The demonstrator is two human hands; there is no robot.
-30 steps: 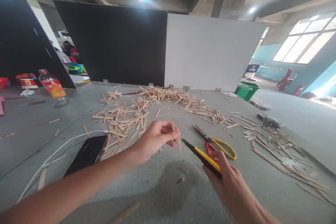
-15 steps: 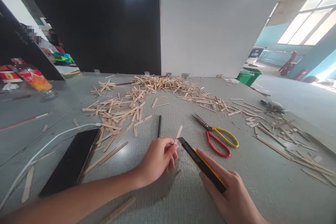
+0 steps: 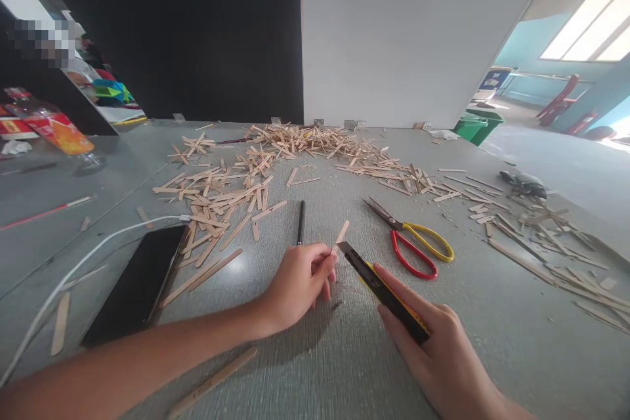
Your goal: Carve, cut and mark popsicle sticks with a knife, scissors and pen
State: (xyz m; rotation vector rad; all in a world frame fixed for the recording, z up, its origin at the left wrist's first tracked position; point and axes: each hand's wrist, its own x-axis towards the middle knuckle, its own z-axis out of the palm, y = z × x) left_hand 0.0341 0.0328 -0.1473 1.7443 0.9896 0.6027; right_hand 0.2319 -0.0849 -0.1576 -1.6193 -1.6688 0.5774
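Between the thumb and fingers of my left hand [image 3: 301,285] a short wooden craft stick [image 3: 343,231] is pinched, its rounded end pointing up and away. My right hand [image 3: 438,338] is wrapped round a black and yellow utility knife [image 3: 381,289]. The knife's tip meets the stick close to my left fingertips; whether it cuts into the wood is too small to tell. A dark pencil-like rod [image 3: 301,223] lies just beyond my left hand. To the right rest scissors [image 3: 411,236] with one red and one yellow handle, blades slightly apart.
Loose craft sticks [image 3: 216,200] are heaped across the table [image 3: 492,354]. A phone [image 3: 140,282] with a white cable [image 3: 93,256] lies left. Farther left are a drink bottle [image 3: 56,128] and a red pencil [image 3: 46,212]. Black [image 3: 197,33] and white [image 3: 394,33] panels stand behind; thin strips [image 3: 531,266] lie right.
The camera view has tilted down, so the background sits higher in the picture. Both hands keep their hold on the stick and the knife, with little movement between them.
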